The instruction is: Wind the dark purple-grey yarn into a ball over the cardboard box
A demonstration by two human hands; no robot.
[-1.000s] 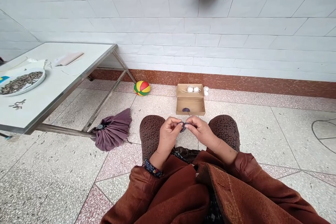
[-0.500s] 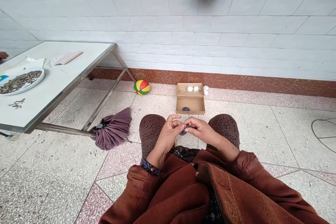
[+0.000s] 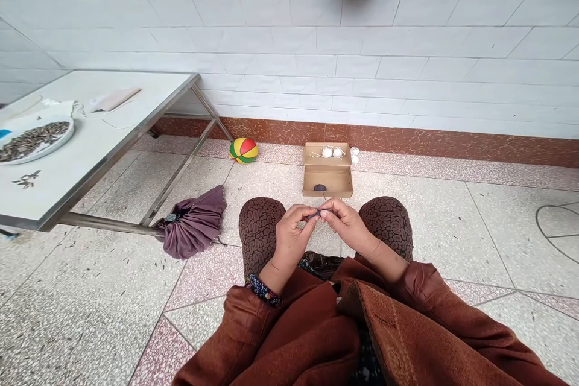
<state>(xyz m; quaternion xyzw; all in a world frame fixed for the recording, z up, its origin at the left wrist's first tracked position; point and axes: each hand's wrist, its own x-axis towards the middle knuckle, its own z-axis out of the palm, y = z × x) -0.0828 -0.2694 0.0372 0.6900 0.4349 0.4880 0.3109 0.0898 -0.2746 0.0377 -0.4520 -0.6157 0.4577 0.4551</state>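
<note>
Between my knees, my left hand (image 3: pixel 291 236) and my right hand (image 3: pixel 351 227) meet fingertip to fingertip. Both pinch a small dark piece of yarn work (image 3: pixel 312 215), mostly covered by the fingers. Whether a hook or needle is among the fingers, I cannot tell. A thin dark strand runs from the hands towards an open cardboard box (image 3: pixel 342 184) on the floor just beyond. Inside its near half lies a dark ball of yarn (image 3: pixel 319 187). Two white balls of yarn (image 3: pixel 332 152) sit in the raised-side far half.
To the left stands a white table (image 3: pixel 106 151) with a plate of seeds (image 3: pixel 38 140) and a folded cloth (image 3: pixel 118 99). A purple umbrella (image 3: pixel 194 223) leans at its lower bar. A colourful ball (image 3: pixel 244 150) lies by the wall. A wire ring (image 3: pixel 554 226) is at right.
My left fingers have closed in and turned towards the right hand's fingertips. The dark piece, which hung below the fingers before, now shows as a thin edge between them.
</note>
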